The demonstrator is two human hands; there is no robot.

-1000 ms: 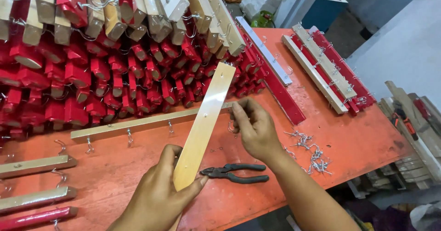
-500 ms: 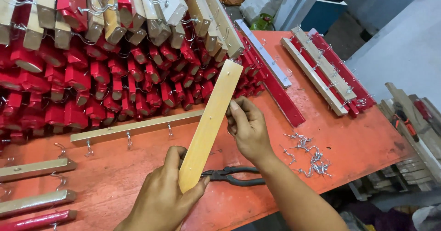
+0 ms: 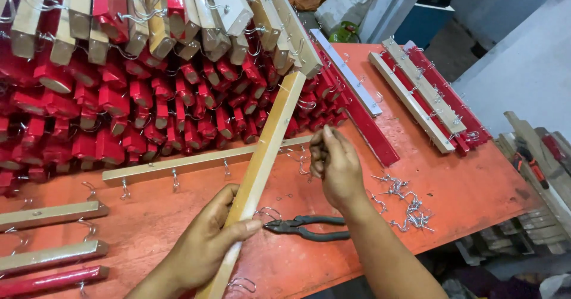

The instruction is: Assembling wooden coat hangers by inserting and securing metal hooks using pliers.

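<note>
My left hand grips the near end of a long bare wooden slat, which tilts up and away toward the stacked pieces. My right hand hovers beside the slat's middle with its fingers curled together near a small metal hook; whether it pinches one I cannot tell. Black pliers lie on the red table between my two hands. A loose pile of metal hooks sits just right of my right wrist.
A big heap of red and bare wooden blocks fills the back left. Another slat with hooks lies flat across the table. Finished slats lie at the left edge, red and bare strips at the back right.
The slat in my left hand has shifted slightly and its far end now reaches nearer the heap. My right hand stays beside it, fingers closed tighter.
</note>
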